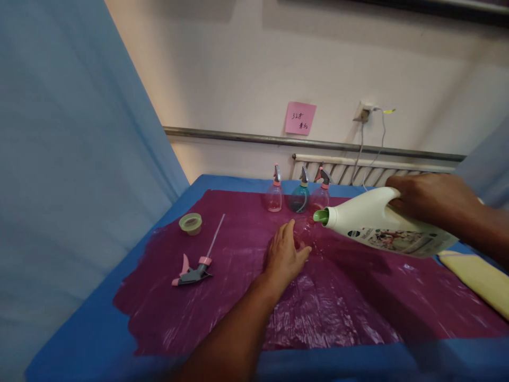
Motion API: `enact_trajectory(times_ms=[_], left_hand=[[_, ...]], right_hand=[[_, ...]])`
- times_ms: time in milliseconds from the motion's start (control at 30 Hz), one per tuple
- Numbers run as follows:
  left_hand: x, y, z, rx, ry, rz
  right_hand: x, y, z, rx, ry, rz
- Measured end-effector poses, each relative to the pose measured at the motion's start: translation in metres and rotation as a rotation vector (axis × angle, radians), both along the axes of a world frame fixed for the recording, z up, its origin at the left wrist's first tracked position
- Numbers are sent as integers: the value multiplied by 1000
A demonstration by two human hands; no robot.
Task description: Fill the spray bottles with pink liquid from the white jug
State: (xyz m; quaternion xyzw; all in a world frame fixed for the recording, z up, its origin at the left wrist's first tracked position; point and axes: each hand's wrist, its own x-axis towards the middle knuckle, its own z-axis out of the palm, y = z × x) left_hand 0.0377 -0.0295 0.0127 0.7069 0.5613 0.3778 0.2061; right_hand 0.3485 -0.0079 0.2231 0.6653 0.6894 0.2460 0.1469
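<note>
My right hand (pixel 415 199) is closed round the handle of a cream detergent jug (pixel 382 217). The jug lies tilted nearly level, its green spout (pixel 321 216) facing left. Just below and left of the spout is a clear bottle (pixel 304 231) without a spray head, hard to make out against the purple sheet. My left hand (pixel 284 249) curves its fingers and thumb round this bottle from the left. Left of that hand, a loose grey-and-pink spray head (pixel 194 271) with a clear dip tube lies on the sheet.
Behind stand a pink spray bottle (pixel 274 197), a teal spray bottle (pixel 299 199) and another pink-collared spray bottle (pixel 320 196). A small lidded tub (pixel 191 224) sits left. Folded yellow cloth (pixel 477 278) lies right. Purple plastic sheeting (pixel 234 313) covers the blue table.
</note>
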Motion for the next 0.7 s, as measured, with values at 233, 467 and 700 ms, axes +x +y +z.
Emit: enact_trajectory(times_ms=[233, 467, 700], left_hand=[[0, -1, 0, 4, 6, 5], [-1, -2, 2, 10, 3, -6], [-1, -2, -1, 4, -12, -3]], right_hand=[[4, 2, -2, 5, 22, 23], [8, 3, -6, 9, 70, 38], [13, 5, -12, 7, 62, 37]])
